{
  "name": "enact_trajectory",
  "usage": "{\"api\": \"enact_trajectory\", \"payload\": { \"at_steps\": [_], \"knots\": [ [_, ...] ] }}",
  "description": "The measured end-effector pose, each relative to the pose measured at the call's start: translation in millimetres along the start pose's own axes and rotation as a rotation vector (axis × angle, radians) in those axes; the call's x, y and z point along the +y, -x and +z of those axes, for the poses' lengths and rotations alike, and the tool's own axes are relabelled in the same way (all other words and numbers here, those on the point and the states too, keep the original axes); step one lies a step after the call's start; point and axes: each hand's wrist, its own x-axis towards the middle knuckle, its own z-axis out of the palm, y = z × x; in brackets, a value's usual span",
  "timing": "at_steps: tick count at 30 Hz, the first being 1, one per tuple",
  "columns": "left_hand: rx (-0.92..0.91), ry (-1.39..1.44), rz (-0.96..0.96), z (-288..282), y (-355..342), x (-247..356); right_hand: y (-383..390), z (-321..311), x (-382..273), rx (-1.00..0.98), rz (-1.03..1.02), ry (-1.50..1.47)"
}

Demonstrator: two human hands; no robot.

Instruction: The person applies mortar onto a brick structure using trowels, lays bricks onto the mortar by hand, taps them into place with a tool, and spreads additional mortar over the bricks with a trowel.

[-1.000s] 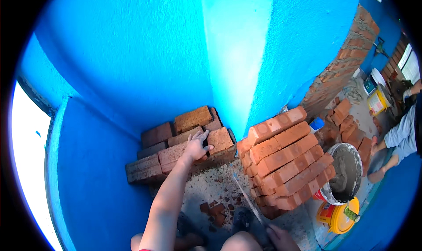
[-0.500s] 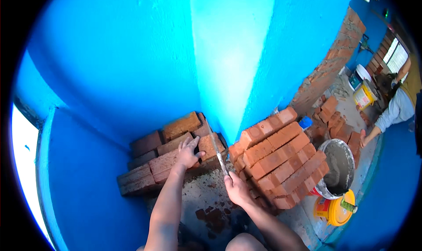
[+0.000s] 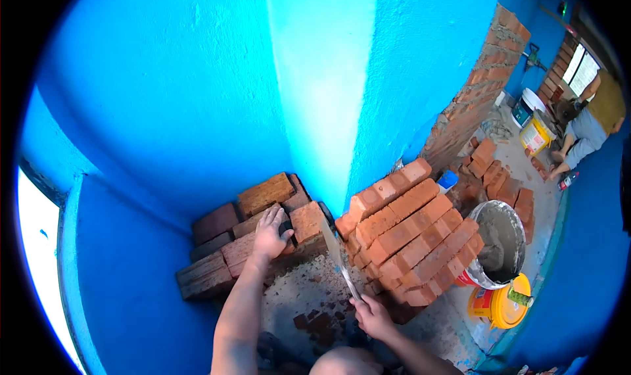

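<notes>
My left hand [image 3: 268, 234] lies with stretched fingers on the low stack of reddish bricks [image 3: 244, 249] in the blue wall's corner. Its thumb is beside a dark gap between bricks. In my right hand [image 3: 373, 316] is the handle of a brick trowel [image 3: 332, 247] with a long, narrow metal blade. The blade slants up and left, its tip near an orange-red brick [image 3: 307, 221] at the right end of the stack. Whether the tip touches that brick, I cannot tell.
Right of my hands stands a tall pile of bricks [image 3: 417, 234]. Beyond it are a mortar bucket [image 3: 470, 274] and a yellow lidded bucket [image 3: 511, 311]. Loose bricks [image 3: 493, 171] lie farther back, where another person [image 3: 595, 122] crouches. Brick rubble [image 3: 322, 326] litters the floor.
My right hand has drawn the trowel down and to the right, off the end brick's top. My left hand stays on the stack, shifted slightly. The other person has drawn an arm back.
</notes>
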Motion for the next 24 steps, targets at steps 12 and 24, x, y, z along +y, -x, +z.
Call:
{"api": "enact_trajectory", "payload": {
  "at_steps": [12,24],
  "knots": [
    [-0.603,-0.146,0.247,-185,201,121,-6,29,46,0.306,-0.064,0.316],
    [-0.389,-0.129,-0.157,-199,257,110,13,56,20,-0.035,0.248,-0.4]
  ]
}}
